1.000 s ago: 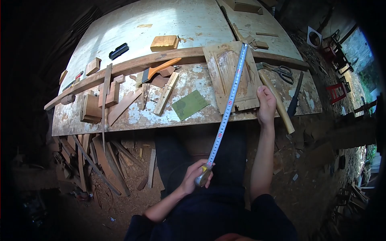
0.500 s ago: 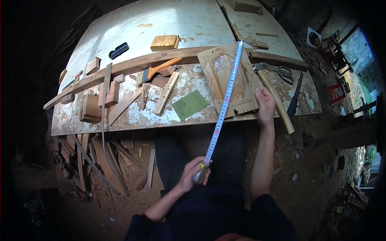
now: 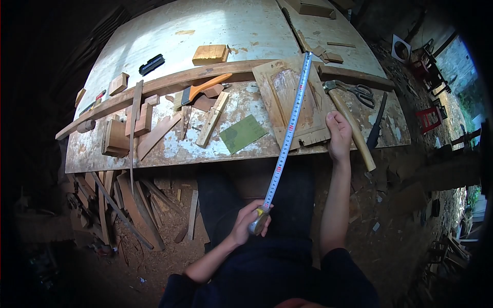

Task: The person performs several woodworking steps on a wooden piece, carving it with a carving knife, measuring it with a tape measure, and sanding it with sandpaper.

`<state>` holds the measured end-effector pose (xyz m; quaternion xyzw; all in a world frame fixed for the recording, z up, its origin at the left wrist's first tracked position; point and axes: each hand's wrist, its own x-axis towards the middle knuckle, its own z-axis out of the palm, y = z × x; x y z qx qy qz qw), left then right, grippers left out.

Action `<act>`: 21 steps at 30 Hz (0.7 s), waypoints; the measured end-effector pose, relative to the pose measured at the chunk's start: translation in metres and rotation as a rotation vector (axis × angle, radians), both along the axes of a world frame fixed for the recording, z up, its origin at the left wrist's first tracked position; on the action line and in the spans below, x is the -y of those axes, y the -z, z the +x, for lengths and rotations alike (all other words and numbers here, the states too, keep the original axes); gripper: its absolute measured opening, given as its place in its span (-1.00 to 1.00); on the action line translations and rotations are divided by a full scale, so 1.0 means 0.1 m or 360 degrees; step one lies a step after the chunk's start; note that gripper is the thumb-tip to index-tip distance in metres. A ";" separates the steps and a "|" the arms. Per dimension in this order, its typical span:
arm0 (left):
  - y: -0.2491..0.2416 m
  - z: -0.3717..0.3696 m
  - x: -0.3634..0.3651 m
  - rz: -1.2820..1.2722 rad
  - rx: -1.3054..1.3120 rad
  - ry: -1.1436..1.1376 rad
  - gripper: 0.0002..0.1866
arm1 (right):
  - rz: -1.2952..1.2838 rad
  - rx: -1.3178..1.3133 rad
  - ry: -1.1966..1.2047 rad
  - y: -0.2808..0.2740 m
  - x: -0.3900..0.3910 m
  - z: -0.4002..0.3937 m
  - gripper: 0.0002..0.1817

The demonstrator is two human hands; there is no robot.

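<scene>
My left hand [image 3: 249, 223] is wrapped round the case of a tape measure [image 3: 260, 222] in front of my lap. Its blade [image 3: 288, 131] runs out up and to the right, across a wooden panel [image 3: 275, 84] that lies tilted on the bench. The blade's tip lies near the panel's top edge. At the panel's lower right corner, my right hand [image 3: 339, 134] grips the edge between thumb and fingers. Just right of that hand is a hammer [image 3: 352, 123] with a long wooden handle. A green sandpaper sheet [image 3: 243, 134] lies left of the panel.
A long wooden beam [image 3: 169, 86] crosses the workbench [image 3: 174, 159]. Around it lie an orange brush [image 3: 205, 86], several wood blocks [image 3: 210, 54], scissors [image 3: 363, 94] and a dark file [image 3: 378, 120]. Wood strips [image 3: 138, 210] lean below the bench at left.
The tape case and my left hand have shifted very slightly right, and the lower blade with them. My right hand and the panel stay as they were.
</scene>
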<state>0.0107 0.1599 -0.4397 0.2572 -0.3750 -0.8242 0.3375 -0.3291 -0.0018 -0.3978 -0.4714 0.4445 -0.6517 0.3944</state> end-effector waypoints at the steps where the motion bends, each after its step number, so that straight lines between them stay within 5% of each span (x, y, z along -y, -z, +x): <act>1: 0.00 0.00 0.00 -0.0003 0.0001 -0.0001 -0.34 | 0.0001 0.0001 -0.0001 0.00 0.00 0.00 -0.75; 21: 0.01 -0.02 0.00 0.0003 -0.0005 0.0004 -0.35 | 0.0074 0.0047 0.0018 -0.10 -0.03 0.07 -0.82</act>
